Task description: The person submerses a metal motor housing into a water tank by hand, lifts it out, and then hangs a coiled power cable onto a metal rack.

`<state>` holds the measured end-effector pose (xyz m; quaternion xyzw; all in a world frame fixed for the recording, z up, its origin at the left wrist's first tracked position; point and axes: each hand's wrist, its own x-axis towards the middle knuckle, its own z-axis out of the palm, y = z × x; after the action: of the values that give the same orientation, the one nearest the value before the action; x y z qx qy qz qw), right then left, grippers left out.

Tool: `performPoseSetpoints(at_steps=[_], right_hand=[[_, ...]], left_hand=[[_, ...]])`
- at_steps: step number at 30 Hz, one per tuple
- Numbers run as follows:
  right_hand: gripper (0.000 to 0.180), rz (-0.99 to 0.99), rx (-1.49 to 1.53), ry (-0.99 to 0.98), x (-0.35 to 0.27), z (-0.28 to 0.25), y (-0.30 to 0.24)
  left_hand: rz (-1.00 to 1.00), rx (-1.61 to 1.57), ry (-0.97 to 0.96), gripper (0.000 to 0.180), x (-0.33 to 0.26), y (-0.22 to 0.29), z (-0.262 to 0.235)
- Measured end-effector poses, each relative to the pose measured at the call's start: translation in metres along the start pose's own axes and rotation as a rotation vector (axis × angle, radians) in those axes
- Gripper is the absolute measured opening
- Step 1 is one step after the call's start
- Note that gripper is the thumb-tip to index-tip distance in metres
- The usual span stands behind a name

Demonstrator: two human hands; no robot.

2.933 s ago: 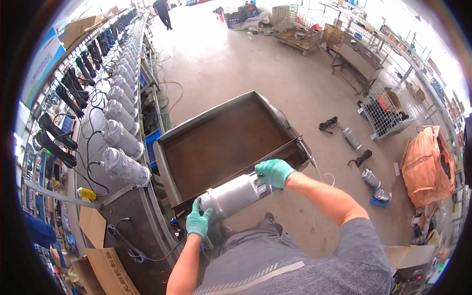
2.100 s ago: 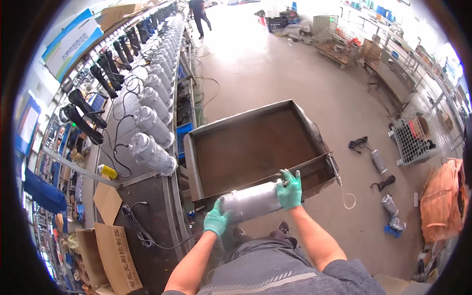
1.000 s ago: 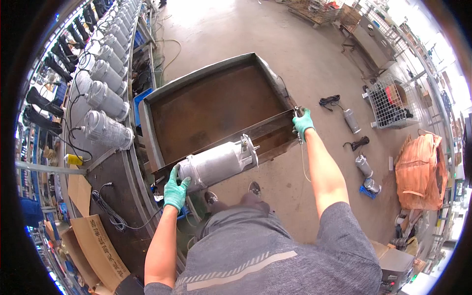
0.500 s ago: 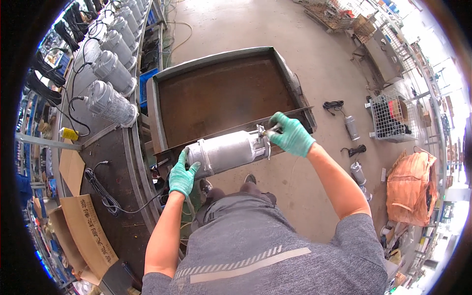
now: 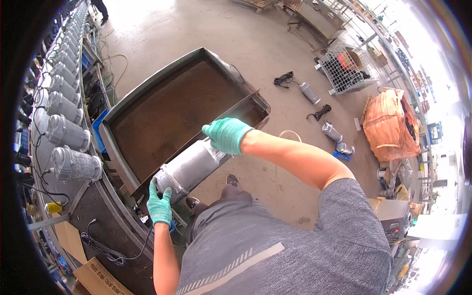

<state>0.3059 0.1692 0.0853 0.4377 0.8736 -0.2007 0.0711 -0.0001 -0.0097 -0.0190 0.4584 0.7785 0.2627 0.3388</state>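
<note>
I read the left hand (image 5: 160,206) first: its gloved fingers (image 5: 156,192) are wrapped up around the near, capped end of the silver cylinder (image 5: 189,167), clamped on it from below. The right hand (image 5: 227,135) lies over the far end of the same cylinder, fingers curled down and closed on the housing. The cylinder sits tilted, its near end lower and to the left, its far end higher and to the right, resting along or just above the near rim of the metal tray (image 5: 118,142); I cannot tell whether it touches the rim. Compared with half a second ago, the right hand has shifted from the fitting at the cylinder's end onto the top of the body, and the cylinder now lies closer against the tray rim; a second ago that hand was off the cylinder, on the tray's far right corner. In my judgement this means the load is again carried by both hands and is under full control. To the left, a row of similar cylinders (image 5: 73,164) stands along the table (image 5: 105,223), with cables (image 5: 101,248) trailing beneath. Far right on the floor lie loose parts, a wire basket (image 5: 346,73) and an orange sack (image 5: 391,123).
</note>
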Motion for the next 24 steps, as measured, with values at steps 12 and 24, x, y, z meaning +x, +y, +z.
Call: performPoseSetpoints(at_steps=[12,24], right_hand=[[0.031,0.028,0.007,0.119,-0.001,0.014,-0.001],[0.036,-0.040,-0.242,0.038,-0.003,0.004,-0.010]], left_hand=[[0.055,0.048,0.023,0.080,0.006,-0.004,-0.006],[-0.037,0.098,-0.053,0.076,-0.002,0.020,-0.021]])
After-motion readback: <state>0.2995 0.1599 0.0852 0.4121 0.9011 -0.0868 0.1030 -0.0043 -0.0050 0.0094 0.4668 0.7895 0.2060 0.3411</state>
